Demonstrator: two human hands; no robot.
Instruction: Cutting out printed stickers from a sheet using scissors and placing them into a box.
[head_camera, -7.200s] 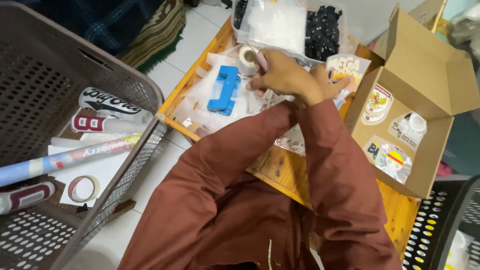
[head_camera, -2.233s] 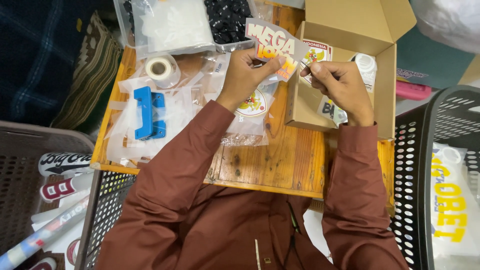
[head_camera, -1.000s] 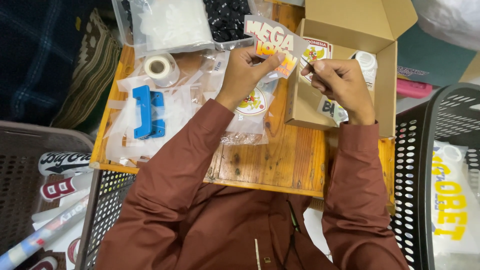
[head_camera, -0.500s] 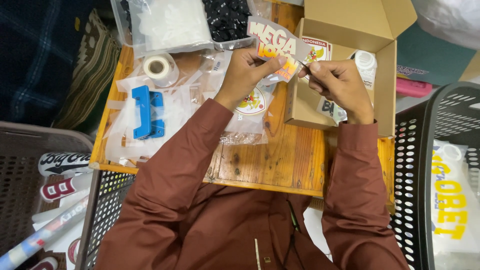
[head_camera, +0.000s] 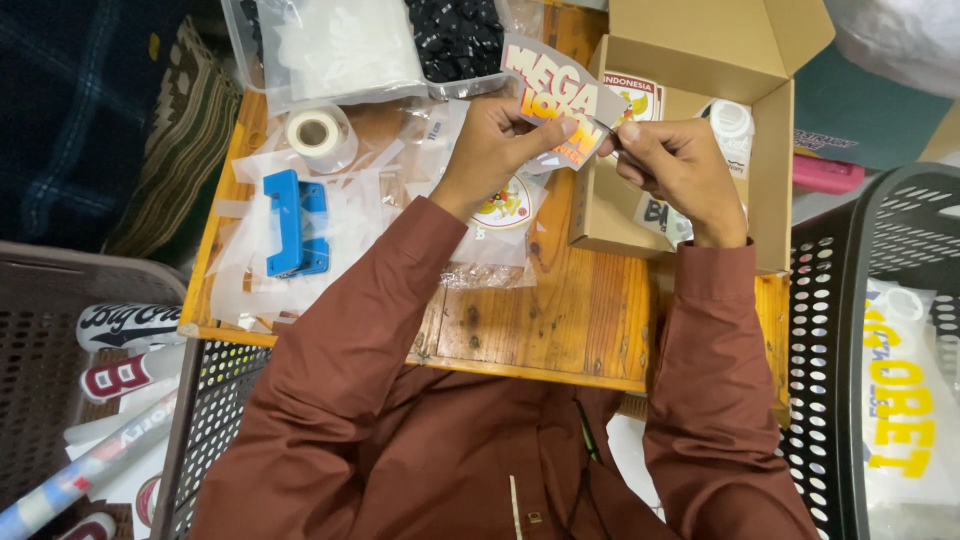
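Sticker (head_camera: 556, 95) lower part behind left hand (head_camera: 497, 140), black basket (head_camera: 880, 330) cut off right, bag of perhaps black caps (head_camera: 458, 38) cropped at top

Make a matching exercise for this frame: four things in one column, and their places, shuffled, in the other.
Things:
1. sticker
2. tape roll
3. blue tool
4. white bottle

Places:
A. inside the open cardboard box
B. flat on clear plastic bags, left part of the table
C. held between left hand and right hand
D. far left of the table, beyond the blue tool

Pairs: 1-C, 2-D, 3-B, 4-A
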